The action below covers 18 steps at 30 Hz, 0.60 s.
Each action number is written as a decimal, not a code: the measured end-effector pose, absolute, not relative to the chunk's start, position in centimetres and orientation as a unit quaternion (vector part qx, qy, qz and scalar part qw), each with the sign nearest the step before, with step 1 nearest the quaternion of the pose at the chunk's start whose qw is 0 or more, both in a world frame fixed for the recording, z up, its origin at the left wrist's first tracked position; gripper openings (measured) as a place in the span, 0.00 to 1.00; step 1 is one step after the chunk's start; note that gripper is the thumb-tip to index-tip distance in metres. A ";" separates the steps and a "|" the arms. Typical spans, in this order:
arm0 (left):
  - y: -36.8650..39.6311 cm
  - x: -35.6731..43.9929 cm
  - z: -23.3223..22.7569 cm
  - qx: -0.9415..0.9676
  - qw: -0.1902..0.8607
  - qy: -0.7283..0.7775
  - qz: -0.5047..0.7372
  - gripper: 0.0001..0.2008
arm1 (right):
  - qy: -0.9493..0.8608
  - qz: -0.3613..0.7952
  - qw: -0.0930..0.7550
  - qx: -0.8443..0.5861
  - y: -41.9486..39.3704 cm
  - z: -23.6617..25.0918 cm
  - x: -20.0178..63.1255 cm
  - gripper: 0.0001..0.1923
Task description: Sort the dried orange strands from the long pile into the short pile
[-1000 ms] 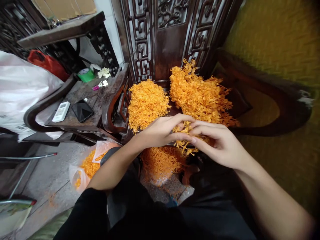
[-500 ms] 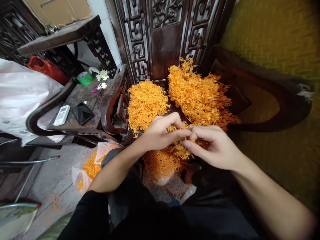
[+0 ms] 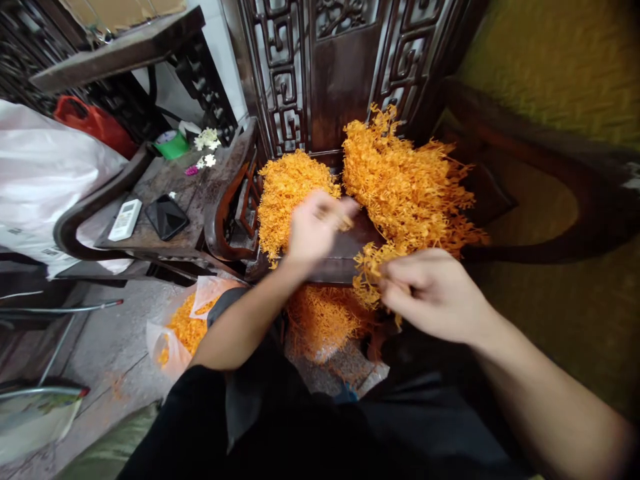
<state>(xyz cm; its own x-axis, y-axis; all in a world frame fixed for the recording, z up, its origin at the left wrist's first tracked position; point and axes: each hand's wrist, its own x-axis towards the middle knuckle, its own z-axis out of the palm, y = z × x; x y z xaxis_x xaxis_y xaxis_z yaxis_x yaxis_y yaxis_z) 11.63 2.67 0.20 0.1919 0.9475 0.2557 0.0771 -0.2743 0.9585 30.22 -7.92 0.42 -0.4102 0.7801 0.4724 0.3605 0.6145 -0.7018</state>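
Sprig [image 3: 373,270] sits pinched in your right hand [image 3: 435,293], just below the big orange heap [image 3: 407,190]. Your left hand [image 3: 315,227], blurred, nips a small orange bit over the smaller heap [image 3: 290,193].

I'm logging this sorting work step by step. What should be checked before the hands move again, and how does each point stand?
1. Right hand has a grip on an orange sprig cluster: ok, its fingers pinch the cluster.
2. Left hand holds a small orange piece: cannot tell, the hand is motion-blurred.
3. Left hand is over the left orange pile: ok, it hovers at that pile's right edge.
4. Right orange pile sits wholly on the wooden seat: ok.
5. Bag of orange pieces on the floor is open: ok.
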 end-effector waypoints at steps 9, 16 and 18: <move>2.8 10.2 0.5 0.591 0.620 0.365 0.365 0.17 | -0.700 0.363 0.487 -0.375 -8.2 -1.4 32.3 0.26; 0.0 11.9 0.6 0.699 0.620 0.281 0.217 0.14 | -0.656 0.423 0.506 -0.366 -8.1 -1.4 31.9 0.27; -0.6 12.4 0.3 0.731 0.582 0.285 0.214 0.13 | -0.653 0.410 0.512 -0.379 -8.0 -1.3 31.5 0.28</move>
